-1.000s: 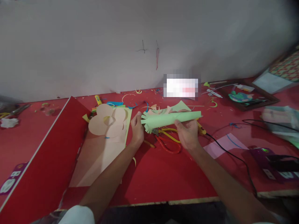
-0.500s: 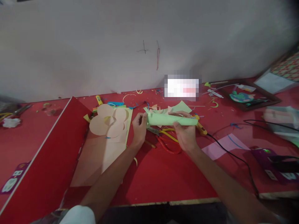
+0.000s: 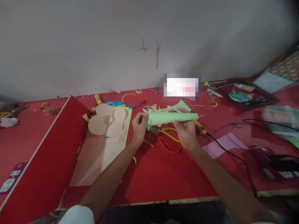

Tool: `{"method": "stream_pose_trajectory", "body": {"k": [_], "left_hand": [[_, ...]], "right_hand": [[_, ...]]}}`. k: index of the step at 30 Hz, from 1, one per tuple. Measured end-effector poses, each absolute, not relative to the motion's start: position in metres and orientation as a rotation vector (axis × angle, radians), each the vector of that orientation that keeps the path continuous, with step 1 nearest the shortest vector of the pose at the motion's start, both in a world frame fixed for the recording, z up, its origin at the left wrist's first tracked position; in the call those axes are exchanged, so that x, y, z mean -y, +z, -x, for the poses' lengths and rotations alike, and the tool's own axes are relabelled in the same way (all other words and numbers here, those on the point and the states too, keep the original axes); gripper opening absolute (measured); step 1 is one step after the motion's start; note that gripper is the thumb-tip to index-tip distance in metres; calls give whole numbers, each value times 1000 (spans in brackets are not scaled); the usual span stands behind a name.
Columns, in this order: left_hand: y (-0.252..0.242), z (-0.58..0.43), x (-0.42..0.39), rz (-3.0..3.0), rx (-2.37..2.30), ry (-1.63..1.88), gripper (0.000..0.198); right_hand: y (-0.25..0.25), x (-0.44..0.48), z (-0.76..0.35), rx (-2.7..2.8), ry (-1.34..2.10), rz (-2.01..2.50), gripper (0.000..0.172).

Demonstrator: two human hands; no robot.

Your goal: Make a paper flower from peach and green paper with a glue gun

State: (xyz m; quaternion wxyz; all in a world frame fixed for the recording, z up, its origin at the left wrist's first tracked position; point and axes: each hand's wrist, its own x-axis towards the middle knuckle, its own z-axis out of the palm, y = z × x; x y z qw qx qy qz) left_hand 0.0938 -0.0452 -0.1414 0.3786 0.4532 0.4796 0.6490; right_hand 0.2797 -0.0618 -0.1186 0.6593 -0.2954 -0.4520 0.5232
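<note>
A light green paper roll (image 3: 167, 118) lies level between my two hands above the red table. My left hand (image 3: 139, 126) pinches its left end, where the paper looks cut into a ragged fringe. My right hand (image 3: 186, 132) grips it toward the right end, thumb in front and fingers behind. Beneath the roll rest pliers (image 3: 169, 146) with red and yellow handles. A yellow corded tool (image 3: 200, 127), likely a glue gun, sits just right of my right hand, partly hidden. Left of my left hand, peach paper circles (image 3: 104, 119) lie on peach sheets (image 3: 100, 158).
A red board (image 3: 44, 155) stands tilted at the left. Pink paper (image 3: 225, 146) and a black cable (image 3: 233, 158) lie at the right, near a purple box (image 3: 263, 161). A brown tray (image 3: 268, 101) is at the back right. Paper scraps litter the table's rear.
The green roll's right end has risen slightly and the roll looks a little turned in my hands. The whole view has shifted slightly.
</note>
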Motion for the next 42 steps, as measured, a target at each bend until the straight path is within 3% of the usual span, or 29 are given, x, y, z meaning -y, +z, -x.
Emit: {"method": "stream_pose_trajectory", "body": {"k": [8,16,21,25,32,38,42], "left_hand": [[-146,-96,43,-905,-1120,1703,45],[-144,-92,44,-1132,-1230,1650,36],[-141,-95,46,-1080,-1203,1677,41],[-144,-97,44,-880,-1124,1685,45],[-141,-94,44,-1161,-1224,1640,37],[-137,-95,48,-1073,-1160,1625,45],[-126,-85,42,-936,-1198,1775,45]], "right_hand": [[-121,58,-282,947,1173,664,39],[-120,63,-282,1093,1179,648,32],[-123,58,-281,1017,1138,674,28],[-123,54,-284,984,1160,626,33],[-122,59,-282,1108,1161,709,39],[-128,54,-285,974,1168,773,52],[-127,48,-298,767,1200,770,39]]}}
